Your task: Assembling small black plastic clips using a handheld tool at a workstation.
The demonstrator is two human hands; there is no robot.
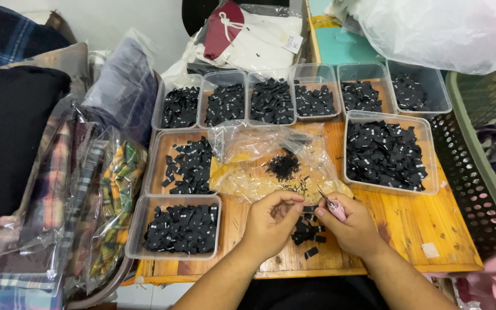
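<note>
1. Left edge of the table: clear-bagged plaid fabric hangs off it.
2. Front-left corner: tub well filled with black tags. The tub behind it is about half full.
3. Back edge: a row of six small tubs, all holding black tags.
4. Centre: open plastic bag with a pile of thread scraps on it.
5. Front edge, middle: my left hand, fingers pressed together, pinching a small black tag.
6. Below the hands: loose pile of tags on the wood. I judge these are what's left, a small share against the tubs.
7. My right hand is closed around pink snips, tips at the pinched tag.
8. Right side: large tub, heaped. Green basket past the right edge.
</note>
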